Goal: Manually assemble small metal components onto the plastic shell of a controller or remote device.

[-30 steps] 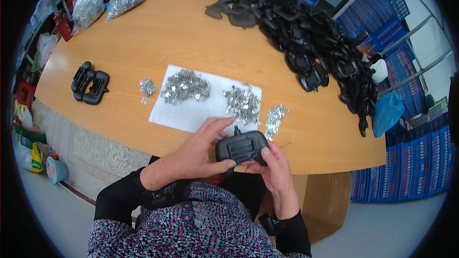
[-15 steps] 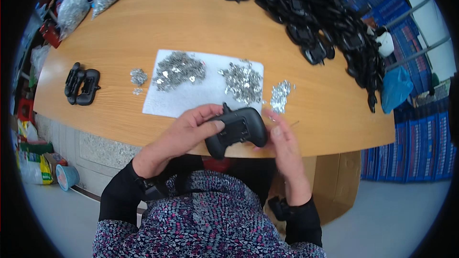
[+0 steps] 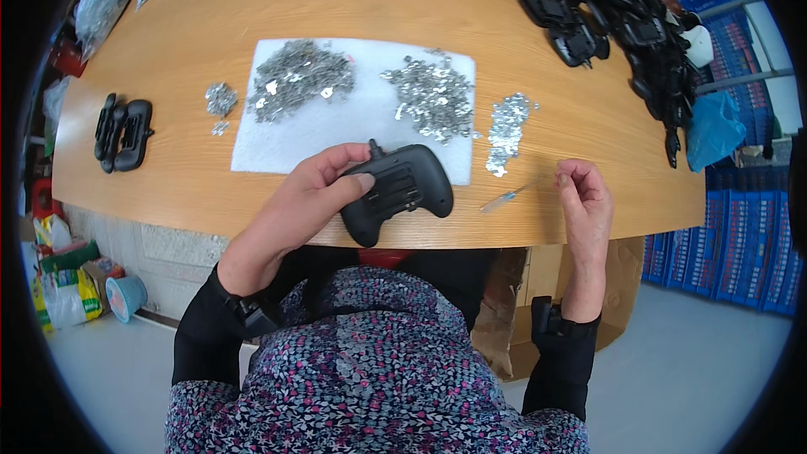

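My left hand (image 3: pixel 290 206) grips a black game controller (image 3: pixel 435 178) by its left side, thumb on the face turned up. That face has an open battery recess with metal contacts, and a short black stub sticks out at the far edge. My right hand (image 3: pixel 587 202) is apart from the controller, over the table at the right, thumb and fingertips pinched together. Whatever they hold, if anything, is too small to make out. A thin tool with a clear and blue handle (image 3: pixel 503 199) lies nearby, its slim shaft pointing toward those fingertips.
On a white foam sheet (image 3: pixel 336 139) lie two heaps of small metal pieces. Smaller piles of metal pieces (image 3: pixel 508 128) flank it. Two black controllers (image 3: pixel 133 136) rest at the left; a large heap of black controllers (image 3: pixel 622 21) fills the far right beside a blue bag (image 3: pixel 714 130).
My right hand has moved away from the controller to the right, its fingertips now pinched. My left hand still holds the controller. The view has shifted, and the thin tool now shows fully.
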Available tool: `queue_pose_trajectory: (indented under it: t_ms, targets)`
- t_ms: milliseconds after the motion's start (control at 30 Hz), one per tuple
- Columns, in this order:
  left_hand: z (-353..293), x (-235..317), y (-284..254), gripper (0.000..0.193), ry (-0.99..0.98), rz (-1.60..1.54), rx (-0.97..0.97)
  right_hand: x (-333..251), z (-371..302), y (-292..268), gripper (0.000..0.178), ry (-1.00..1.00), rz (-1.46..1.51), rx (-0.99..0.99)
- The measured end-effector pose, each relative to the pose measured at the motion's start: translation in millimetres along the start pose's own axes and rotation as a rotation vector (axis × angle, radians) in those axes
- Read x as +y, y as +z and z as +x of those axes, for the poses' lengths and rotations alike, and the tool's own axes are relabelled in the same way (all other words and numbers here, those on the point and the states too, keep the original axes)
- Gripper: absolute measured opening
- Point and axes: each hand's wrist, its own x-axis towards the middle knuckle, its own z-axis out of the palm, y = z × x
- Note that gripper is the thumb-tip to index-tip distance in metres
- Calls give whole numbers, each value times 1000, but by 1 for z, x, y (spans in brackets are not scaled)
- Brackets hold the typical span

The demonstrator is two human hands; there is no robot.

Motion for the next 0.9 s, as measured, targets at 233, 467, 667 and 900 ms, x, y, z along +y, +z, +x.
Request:
queue_pose_trajectory:
  t_ms: [233,467,667,900]
  targets:
    - [6,6,1,37,-15,32,-74,-23,2,36,13,-76,-85,-101]
    - [6,2,-6,37,-33,-22,-71,-50,-9,72,16,-86,-45,-237]
    - [-4,12,-11,39,-36,75,-203,-82,-21,86,41,278,412,-658]
    - [2,7,-8,47,-1,-277,-91,-64,-32,100,38,369,628,-492]
